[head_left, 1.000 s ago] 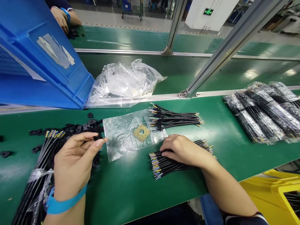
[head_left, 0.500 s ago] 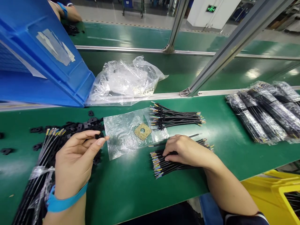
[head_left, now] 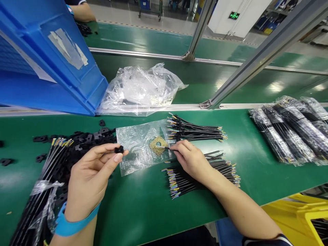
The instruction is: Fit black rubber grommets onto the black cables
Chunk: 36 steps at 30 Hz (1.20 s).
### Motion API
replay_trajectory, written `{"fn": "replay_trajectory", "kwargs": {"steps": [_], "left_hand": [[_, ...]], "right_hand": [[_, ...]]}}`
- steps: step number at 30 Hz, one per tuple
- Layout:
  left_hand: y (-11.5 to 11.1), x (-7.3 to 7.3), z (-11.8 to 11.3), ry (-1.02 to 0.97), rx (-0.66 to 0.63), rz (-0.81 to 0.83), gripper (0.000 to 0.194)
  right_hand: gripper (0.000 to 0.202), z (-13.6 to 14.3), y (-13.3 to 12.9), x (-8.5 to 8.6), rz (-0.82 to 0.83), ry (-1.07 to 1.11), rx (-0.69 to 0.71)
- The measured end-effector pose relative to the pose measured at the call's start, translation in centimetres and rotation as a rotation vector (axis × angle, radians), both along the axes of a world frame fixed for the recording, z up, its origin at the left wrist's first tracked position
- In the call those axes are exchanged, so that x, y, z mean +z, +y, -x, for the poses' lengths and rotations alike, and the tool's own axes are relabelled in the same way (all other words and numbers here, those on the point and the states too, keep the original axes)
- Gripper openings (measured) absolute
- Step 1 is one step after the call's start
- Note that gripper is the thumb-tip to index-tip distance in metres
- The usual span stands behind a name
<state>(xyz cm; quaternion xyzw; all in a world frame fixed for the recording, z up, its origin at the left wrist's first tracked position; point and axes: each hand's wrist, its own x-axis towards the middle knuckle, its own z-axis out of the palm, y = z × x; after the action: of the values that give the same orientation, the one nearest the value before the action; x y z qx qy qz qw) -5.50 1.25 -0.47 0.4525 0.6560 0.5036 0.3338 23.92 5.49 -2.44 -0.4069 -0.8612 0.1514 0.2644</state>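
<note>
Between thumb and fingers of my left hand (head_left: 89, 174) is a small black plastic part (head_left: 119, 149), held up above the bench. My right hand (head_left: 193, 160) pinches a black cable (head_left: 167, 147) near its stripped end, which points left over a yellowish square sponge (head_left: 157, 146) with a hole. The sponge lies on a clear plastic bag (head_left: 133, 150). Below my right hand lies a spread of short black cables (head_left: 179, 184) with coloured wire ends. Behind it is another pile of cables (head_left: 202, 130) with black parts on their left ends.
Loose black parts (head_left: 87, 138) and a taped cable bundle (head_left: 38, 198) lie at left. A blue crate (head_left: 77, 82) and crumpled bag (head_left: 143, 85) stand behind. Wrapped bundles (head_left: 279, 133) lie right, near a yellow crate (head_left: 289, 215). Another person's arm (head_left: 83, 13) shows beyond.
My right hand has lifted a cable from the spread and moved it up and left to the sponge. My left hand, still gripping the black part, has shifted slightly right.
</note>
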Motion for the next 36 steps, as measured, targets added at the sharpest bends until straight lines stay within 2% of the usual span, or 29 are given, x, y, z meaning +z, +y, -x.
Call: {"fn": "replay_trajectory", "kwargs": {"steps": [3, 5, 16, 18, 23, 25, 30, 33, 36], "left_hand": [[-0.2, -0.1, 0.0, -0.151, -0.042, 0.037, 0.027], [-0.3, -0.1, 0.0, -0.171, -0.038, 0.051, 0.026], [-0.3, 0.1, -0.7, -0.222, -0.081, 0.176, 0.039], [0.0, 0.1, -1.2, -0.254, -0.103, 0.180, 0.038], [0.4, 0.1, -2.8, -0.478, -0.185, 0.213, 0.036], [0.4, 0.0, -3.4, -0.575, -0.209, 0.243, 0.038], [0.1, 0.0, -4.3, -0.725, -0.225, 0.280, 0.037], [0.1, 0.2, -4.5, -0.752, -0.225, 0.300, 0.037], [0.1, 0.4, -4.6, -0.757, -0.221, 0.318, 0.038]], "right_hand": [[0.025, 0.6, -0.1, -1.1, -0.052, -0.115, 0.007], [0.025, 0.6, -0.2, -1.3, -0.061, -0.197, 0.007], [0.033, 0.1, -0.6, -0.6, -0.226, -0.490, -0.018], [0.034, 0.0, -0.6, -0.5, -0.244, -0.446, -0.017], [0.036, 0.1, -1.2, 0.5, -0.192, 0.027, 0.043], [0.038, 0.3, -1.7, 1.2, -0.156, 0.115, 0.085], [0.047, 0.7, -2.8, 2.0, -0.186, 0.151, 0.115], [0.055, 0.9, -3.0, 2.0, -0.245, 0.149, 0.127], [0.055, 1.1, -3.1, 2.0, -0.292, 0.134, 0.126]]}}
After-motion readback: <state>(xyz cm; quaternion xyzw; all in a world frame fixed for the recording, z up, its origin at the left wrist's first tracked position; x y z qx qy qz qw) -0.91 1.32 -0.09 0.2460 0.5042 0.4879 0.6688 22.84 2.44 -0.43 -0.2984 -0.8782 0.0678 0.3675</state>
